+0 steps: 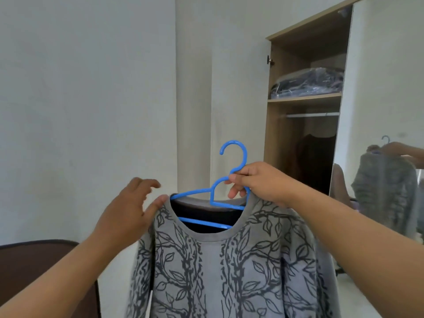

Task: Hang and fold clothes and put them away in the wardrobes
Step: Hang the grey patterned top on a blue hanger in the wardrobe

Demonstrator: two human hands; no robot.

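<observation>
— Two hands are up, but only one carries the load: the right hand [254, 182] pinches the blue hanger [226, 191] at the neck just under its hook, fingers curled round the plastic. The grey leaf-print sweater [229, 260] hangs from it, straight below that hand.

— And the left hand [128, 210]?

— Fingers relaxed and spread, thumb touching the sweater's shoulder where the hanger's arm comes out of the collar. It grips nothing.

— Where does the sweater have to go?

— Up and to the right of the right hand. The wardrobe [305, 92] stands open there, and its rail [312, 115] sits above the hook and farther off. The hanger's long axis runs left to right across the view, and so does the rail, so I judge the hanger needs turning before the hook can catch. The right hand is nearer.

— Any writing to read?

— None that I can see; no brand on hanger or sweater. A bagged bundle [307, 83] lies on the shelf above the rail.
</observation>
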